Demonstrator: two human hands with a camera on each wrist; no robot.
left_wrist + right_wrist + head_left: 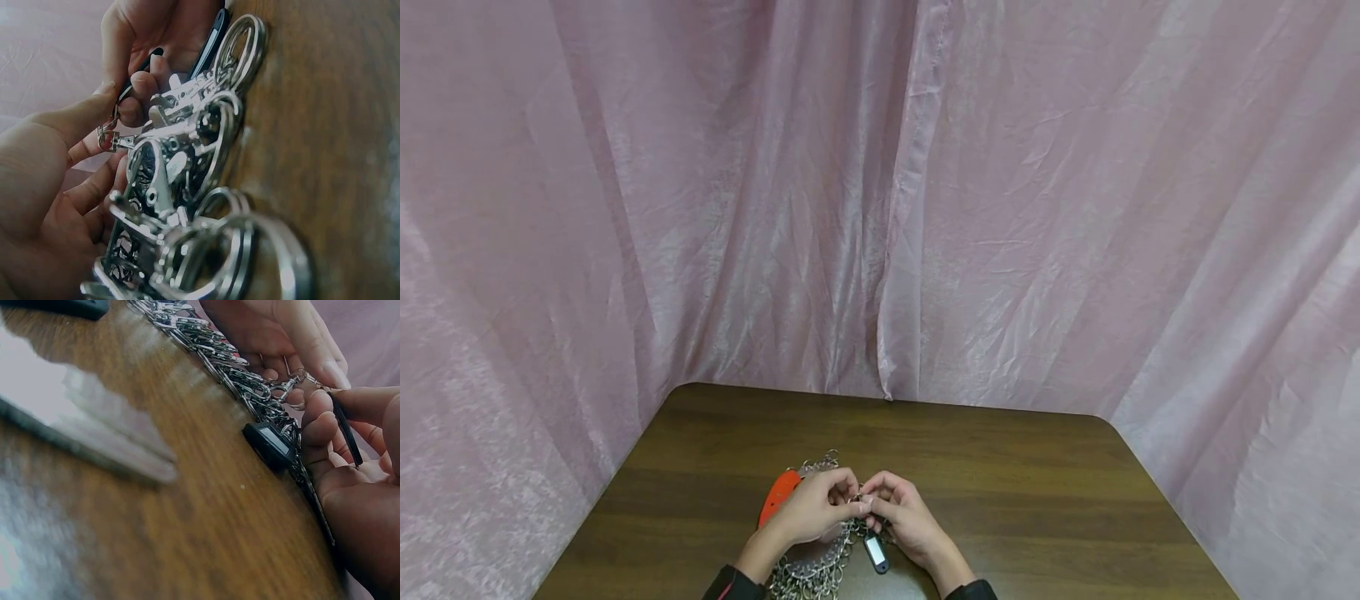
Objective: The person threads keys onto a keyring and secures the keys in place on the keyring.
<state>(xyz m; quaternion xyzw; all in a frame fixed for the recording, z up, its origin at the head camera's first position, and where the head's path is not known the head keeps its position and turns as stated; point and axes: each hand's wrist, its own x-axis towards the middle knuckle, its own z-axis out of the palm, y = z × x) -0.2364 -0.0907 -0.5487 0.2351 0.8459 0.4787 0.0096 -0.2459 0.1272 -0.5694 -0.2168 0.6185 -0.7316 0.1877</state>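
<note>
My left hand (820,504) pinches a small metal swivel clasp (119,142), its thumb beside the little ring on the clasp's end. Facing it, my right hand (904,515) holds a thin black key tag (348,432) by the end at that ring. Whether ring and tag are linked is hidden by the fingertips. Below both hands lies a clear round disc (820,557) edged with many silver clasps and split rings (240,53). Another black key tag (876,552), with a white label, rests on the table near my right hand.
An orange, flat piece (777,497) lies left of my left hand. Everything is on a brown wooden table (1000,483), with pink curtains (1037,208) behind. A blurred notched metal piece (81,409) fills the right wrist view's near left, a black object (59,306) above it.
</note>
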